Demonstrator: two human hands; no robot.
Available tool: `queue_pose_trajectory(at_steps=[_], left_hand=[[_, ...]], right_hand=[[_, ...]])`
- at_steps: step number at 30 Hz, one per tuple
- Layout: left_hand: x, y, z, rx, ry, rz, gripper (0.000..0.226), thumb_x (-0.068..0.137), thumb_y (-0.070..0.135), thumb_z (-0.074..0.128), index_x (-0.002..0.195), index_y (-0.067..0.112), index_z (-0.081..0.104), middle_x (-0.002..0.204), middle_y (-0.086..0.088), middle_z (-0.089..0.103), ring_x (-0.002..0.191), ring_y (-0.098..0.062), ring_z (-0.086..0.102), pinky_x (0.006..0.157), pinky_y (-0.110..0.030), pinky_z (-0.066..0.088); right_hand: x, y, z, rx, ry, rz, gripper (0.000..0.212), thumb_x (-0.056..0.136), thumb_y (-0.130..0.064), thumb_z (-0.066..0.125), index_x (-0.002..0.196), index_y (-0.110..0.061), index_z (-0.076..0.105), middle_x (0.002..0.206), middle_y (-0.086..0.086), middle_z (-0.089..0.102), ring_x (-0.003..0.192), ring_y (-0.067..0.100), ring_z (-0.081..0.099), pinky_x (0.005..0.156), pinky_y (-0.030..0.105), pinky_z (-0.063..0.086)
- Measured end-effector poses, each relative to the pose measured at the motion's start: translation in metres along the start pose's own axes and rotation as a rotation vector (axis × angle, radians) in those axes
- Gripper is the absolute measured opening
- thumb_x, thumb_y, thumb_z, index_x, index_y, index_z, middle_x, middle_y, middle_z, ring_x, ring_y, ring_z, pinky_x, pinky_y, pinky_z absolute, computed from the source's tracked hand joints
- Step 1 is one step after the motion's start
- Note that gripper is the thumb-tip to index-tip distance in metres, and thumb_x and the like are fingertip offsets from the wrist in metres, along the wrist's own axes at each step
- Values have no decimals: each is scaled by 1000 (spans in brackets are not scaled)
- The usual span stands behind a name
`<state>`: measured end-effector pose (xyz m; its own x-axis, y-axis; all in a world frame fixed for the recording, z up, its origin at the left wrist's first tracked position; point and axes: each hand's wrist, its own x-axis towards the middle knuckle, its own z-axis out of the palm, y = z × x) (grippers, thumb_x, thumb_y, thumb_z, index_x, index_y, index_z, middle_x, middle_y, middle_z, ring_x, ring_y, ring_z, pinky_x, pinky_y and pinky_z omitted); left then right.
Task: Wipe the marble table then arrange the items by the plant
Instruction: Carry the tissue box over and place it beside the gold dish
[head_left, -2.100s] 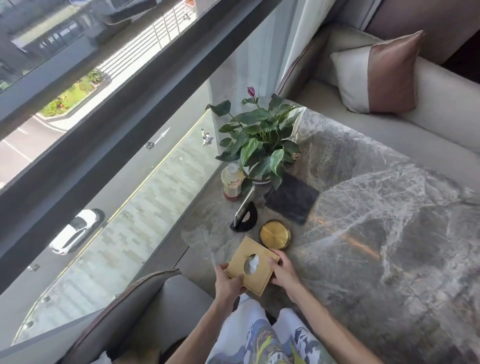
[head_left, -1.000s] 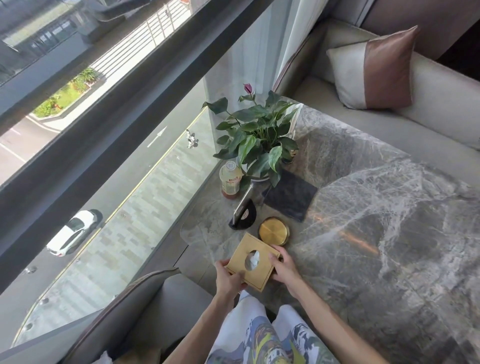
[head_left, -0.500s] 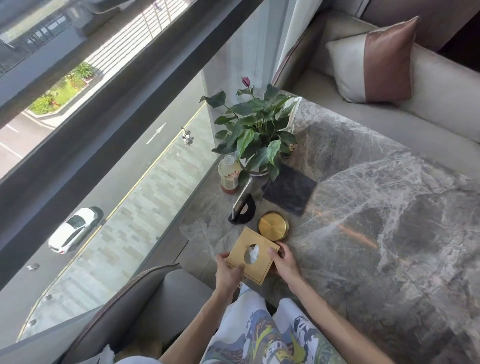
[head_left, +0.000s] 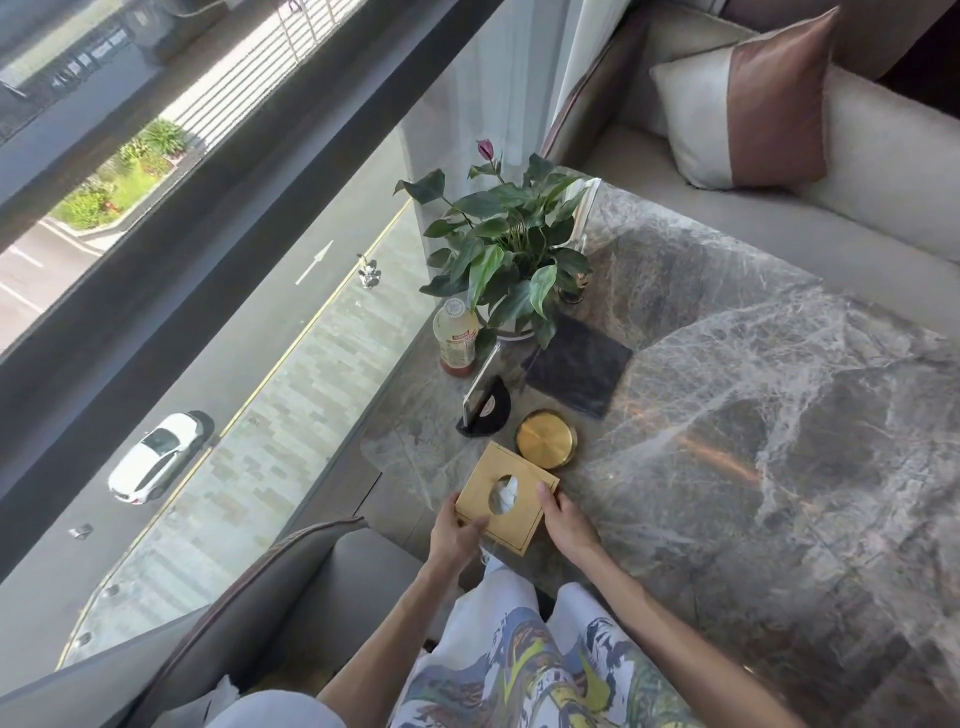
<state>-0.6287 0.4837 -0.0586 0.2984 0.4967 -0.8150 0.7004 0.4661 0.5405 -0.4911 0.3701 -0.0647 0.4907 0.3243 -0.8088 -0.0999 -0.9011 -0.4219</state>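
Gold tissue box (head_left: 506, 496) turned slightly and nudged nearer the round gold tin (head_left: 545, 439), left thumb farther onto its lid

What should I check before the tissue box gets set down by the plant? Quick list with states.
1. Grip: left hand and right hand hold opposite sides of the gold tissue box: ok.
2. Box level: tilted toward the camera, not flat: not ok.
3. Clearance to the round gold lid: box corner nearly touches it: not ok.
4. Black phone stand upright, apart from the box: ok.
5. Bottle upright beside the plant: ok.
6. Marble table wiped clean: cannot tell.
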Motion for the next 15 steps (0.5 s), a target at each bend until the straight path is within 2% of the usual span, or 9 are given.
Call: queue_pose_trajectory(at_steps=[3, 8, 13, 15], left_hand=[[2, -2, 0, -3, -7, 5, 54, 87, 17, 66, 135, 13, 44, 119, -6, 62, 105, -21, 60, 96, -46, 52], [-1, 0, -3, -10, -19, 12, 52, 89, 17, 64, 136, 14, 43, 123, -6, 58, 109, -21, 57, 98, -43, 50], [-1, -2, -3, -12, -25, 15, 50, 89, 16, 64, 136, 13, 44, 121, -6, 61, 107, -20, 58, 84, -31, 48], [0, -4, -3, -4, -24, 16, 52, 89, 17, 64, 136, 14, 44, 121, -6, 61, 107, -21, 59, 83, -30, 48]], right_hand=[[1, -1, 0, -43, 3, 7, 72, 95, -65, 23, 141, -15, 44, 140, 16, 54, 130, 36, 48, 108, 44, 35], [3, -1, 0, -84, 2, 15, 71, 95, -64, 20, 142, -15, 43, 140, 17, 53, 131, 37, 47, 108, 46, 34], [3, 0, 0, -74, 5, 6, 71, 95, -65, 21, 139, -15, 46, 140, 16, 53, 129, 36, 48, 108, 45, 36], [2, -1, 0, -67, 2, 6, 71, 96, -64, 21, 140, -15, 45, 141, 15, 52, 130, 35, 47, 108, 44, 35]])
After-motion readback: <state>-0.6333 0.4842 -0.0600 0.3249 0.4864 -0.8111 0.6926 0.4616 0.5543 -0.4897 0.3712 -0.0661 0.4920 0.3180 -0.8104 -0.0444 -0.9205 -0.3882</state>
